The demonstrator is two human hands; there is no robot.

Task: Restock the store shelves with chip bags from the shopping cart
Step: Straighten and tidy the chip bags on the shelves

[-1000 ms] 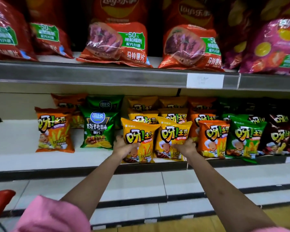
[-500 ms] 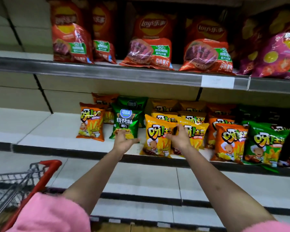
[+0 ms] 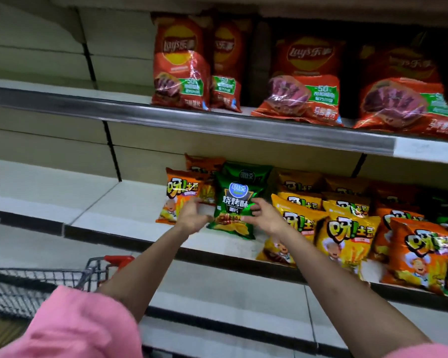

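A green chip bag (image 3: 234, 202) stands upright on the middle shelf (image 3: 119, 223), with a second green bag behind it. My left hand (image 3: 193, 215) curls its fingers at the bag's lower left edge. My right hand (image 3: 265, 215) pinches its right edge between thumb and fingers. An orange chip bag (image 3: 177, 195) stands just left of my left hand. Yellow chip bags (image 3: 347, 233) and further orange chip bags (image 3: 419, 254) fill the shelf to the right. The shopping cart (image 3: 36, 285) with a red handle (image 3: 119, 258) is at lower left; its contents are hidden.
Red Lay's bags (image 3: 303, 78) line the upper shelf above a metal price rail (image 3: 192, 122). The left part of the middle shelf (image 3: 49, 192) is bare white board. A lower shelf (image 3: 230, 301) runs under my arms. Pink sleeves cover both upper arms.
Both hands have left the yellow bags and moved left onto the green bag. The view has swung left and down, bringing more of the cart into sight.
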